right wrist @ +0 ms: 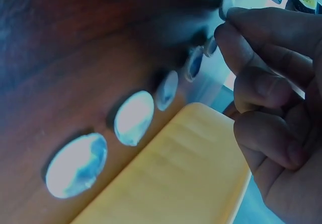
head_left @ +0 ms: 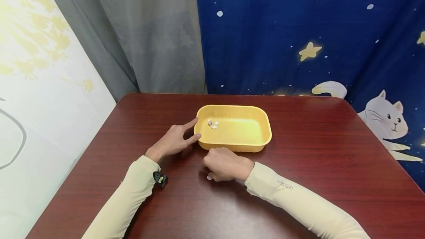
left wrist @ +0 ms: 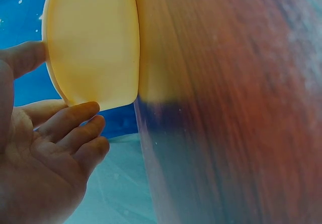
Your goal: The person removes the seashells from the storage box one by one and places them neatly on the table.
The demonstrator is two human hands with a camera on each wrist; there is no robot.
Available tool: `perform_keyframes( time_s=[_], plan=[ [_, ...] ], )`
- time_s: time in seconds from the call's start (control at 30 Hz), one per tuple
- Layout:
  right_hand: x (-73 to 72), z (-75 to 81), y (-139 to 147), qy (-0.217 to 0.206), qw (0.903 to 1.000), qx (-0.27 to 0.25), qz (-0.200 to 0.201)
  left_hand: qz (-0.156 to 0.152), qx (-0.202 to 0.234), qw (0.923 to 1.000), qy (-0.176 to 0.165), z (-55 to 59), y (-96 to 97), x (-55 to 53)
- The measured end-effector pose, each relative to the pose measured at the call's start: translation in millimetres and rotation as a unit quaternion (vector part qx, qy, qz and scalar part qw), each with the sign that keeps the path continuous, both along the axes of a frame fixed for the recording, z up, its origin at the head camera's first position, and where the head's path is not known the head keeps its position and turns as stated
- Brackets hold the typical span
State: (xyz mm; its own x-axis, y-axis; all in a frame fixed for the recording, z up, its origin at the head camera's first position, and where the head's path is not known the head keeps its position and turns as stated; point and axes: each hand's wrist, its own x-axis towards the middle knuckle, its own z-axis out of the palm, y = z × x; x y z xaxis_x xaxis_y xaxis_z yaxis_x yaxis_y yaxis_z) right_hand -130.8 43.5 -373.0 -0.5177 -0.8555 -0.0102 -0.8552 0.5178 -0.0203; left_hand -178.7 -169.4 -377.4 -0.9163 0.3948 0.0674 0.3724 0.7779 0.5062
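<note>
In the head view, my left hand (head_left: pixel 174 139) rests at the left end of a yellow plastic basin (head_left: pixel 267 132), thumb and index finger spread and touching its rim. In the left wrist view, the other fingers (left wrist: pixel 75 118) bend loosely by the basin's end wall. My right hand (head_left: pixel 225 164) is just in front of the basin, fingers curled. At its fingertips it pinches a small white shell (right wrist: pixel 228 5). Several pale oval shells (right wrist: pixel 134 118) lie in a row on the table along the basin, hidden from the head view. Inside the basin, at the left, sit small white shells (head_left: pixel 214 127) and a brownish one (head_left: pixel 210 123).
The dark red wooden table (head_left: pixel 315 139) extends around the basin. Behind it hang a grey curtain (head_left: pixel 159 28) and a blue curtain (head_left: pixel 259 40) with stars and a cat. A pale patterned wall panel (head_left: pixel 49 95) stands at the left. A black device (head_left: pixel 161 179) is strapped at my left wrist.
</note>
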Motion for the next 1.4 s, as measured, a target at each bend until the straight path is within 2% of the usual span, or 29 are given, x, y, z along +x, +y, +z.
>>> perform_keyframes(
  time_s=[0.23, 0.37, 0.77, 0.9, 1.1, 1.27, 1.4],
  plan=[
    [-2.6, 11.1, 5.3, 0.005, 0.9992, -0.035, 0.019, 0.003, 0.004, 1.0, -0.002, 0.1, -0.2, 0.8],
    [-5.6, 21.1, 8.7, -0.008, 0.999, -0.041, 0.013, 0.002, 0.002, 1.0, 0.003, 0.1, 0.2, 1.4],
    [-27.6, 49.6, 17.9, 0.002, 0.9986, -0.054, -0.004, 0.002, 0.006, 0.9999, 0.007, -0.6, -0.2, 1.8],
    [-40.0, 54.4, 19.7, -0.013, 0.9985, -0.049, -0.02, 0.001, 0.003, 0.9999, 0.013, -1.3, 0.5, 1.5],
    [-69.6, 59.4, 20.9, -0.029, 0.9985, -0.039, -0.027, 0.005, 0.001, 1.0, 0.006, 1.5, 0.9, 2.7],
    [-94.8, 57.1, 21.8, -0.054, 0.9971, -0.036, -0.039, 0.005, -0.001, 0.9999, -0.01, 1.9, 1.9, 4.2],
    [-109.4, 54.4, 19.6, -0.065, 0.9961, -0.022, -0.056, 0.005, -0.003, 1.0, 0.0, 2.0, 1.2, 4.0]
  ],
)
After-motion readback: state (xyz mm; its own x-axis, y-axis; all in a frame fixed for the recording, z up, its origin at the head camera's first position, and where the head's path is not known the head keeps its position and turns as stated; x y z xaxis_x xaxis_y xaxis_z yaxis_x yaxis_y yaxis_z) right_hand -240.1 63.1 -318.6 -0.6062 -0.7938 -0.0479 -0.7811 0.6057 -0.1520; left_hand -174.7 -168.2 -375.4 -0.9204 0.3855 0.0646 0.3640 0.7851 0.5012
